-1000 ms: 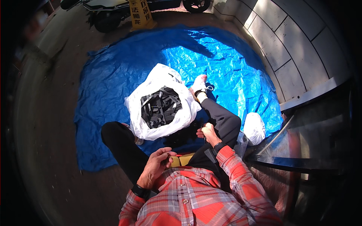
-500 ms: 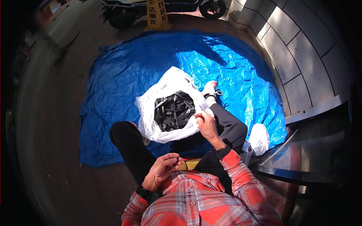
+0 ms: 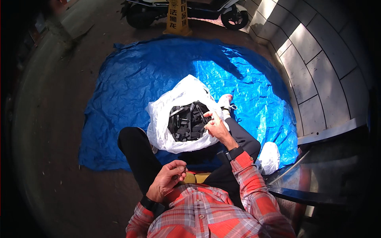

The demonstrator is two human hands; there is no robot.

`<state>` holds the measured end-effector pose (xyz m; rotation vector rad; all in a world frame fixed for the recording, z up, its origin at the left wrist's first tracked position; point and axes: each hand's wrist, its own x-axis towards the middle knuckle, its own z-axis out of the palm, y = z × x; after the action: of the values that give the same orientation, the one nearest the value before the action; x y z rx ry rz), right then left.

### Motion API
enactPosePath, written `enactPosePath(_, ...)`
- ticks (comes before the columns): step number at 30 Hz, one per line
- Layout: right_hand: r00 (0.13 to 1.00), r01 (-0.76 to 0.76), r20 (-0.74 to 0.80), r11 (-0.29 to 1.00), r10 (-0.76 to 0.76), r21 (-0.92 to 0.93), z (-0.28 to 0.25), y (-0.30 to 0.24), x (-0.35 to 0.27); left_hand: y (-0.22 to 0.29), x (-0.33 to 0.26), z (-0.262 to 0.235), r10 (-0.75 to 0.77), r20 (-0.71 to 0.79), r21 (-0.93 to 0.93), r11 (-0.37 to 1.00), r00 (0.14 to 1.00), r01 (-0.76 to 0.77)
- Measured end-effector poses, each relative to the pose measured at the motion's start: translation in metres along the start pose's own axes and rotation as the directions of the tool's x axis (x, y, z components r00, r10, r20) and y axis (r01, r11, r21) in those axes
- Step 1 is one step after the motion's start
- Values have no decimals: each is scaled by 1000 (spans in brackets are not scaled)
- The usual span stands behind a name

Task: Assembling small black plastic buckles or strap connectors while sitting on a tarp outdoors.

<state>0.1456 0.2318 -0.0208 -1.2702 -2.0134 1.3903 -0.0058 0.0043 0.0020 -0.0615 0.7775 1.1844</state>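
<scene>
I sit on a blue tarp [image 3: 131, 79] with a white plastic bag [image 3: 160, 123] open between my legs. The bag is full of small black plastic parts [image 3: 184, 123]. My right hand [image 3: 217, 127] is stretched over the bag's right rim, fingertips pinched on one of the black parts at the edge of the pile. My left hand [image 3: 168, 180] stays near my lap with curled fingers, pinching a small dark piece between thumb and forefinger. A yellow object [image 3: 196, 177] lies on my lap just right of that hand.
A second, smaller white bag [image 3: 270, 156] lies on the tarp by my right hip. A tiled wall [image 3: 317, 63] and a dark ledge [image 3: 317, 194] close off the right. A yellow floor sign [image 3: 177, 18] and a parked scooter [image 3: 198, 10] stand beyond the tarp.
My right hand has moved from my lap forward to the bag's rim and onto the black parts. My left hand has lifted slightly off the yellow object.
</scene>
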Motion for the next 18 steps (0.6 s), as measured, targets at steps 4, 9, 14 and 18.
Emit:
enactPosePath(4,978,-206,166,744,129,635,-6,-8,-29,11,11,8,40,19,20,999,999,-40)
enactPosePath(9,960,-277,262,478,101,833,7,-11,-36,14,15,19,111,-76,47,993,991,-108)
enactPosePath(14,995,-63,96,505,-39,861,12,-27,-40,17,14,8,125,30,-29,992,992,-124)
enactPosePath(18,870,422,-199,890,-451,-173,-11,-48,-62,20,11,9,168,1,-48,985,986,-168)
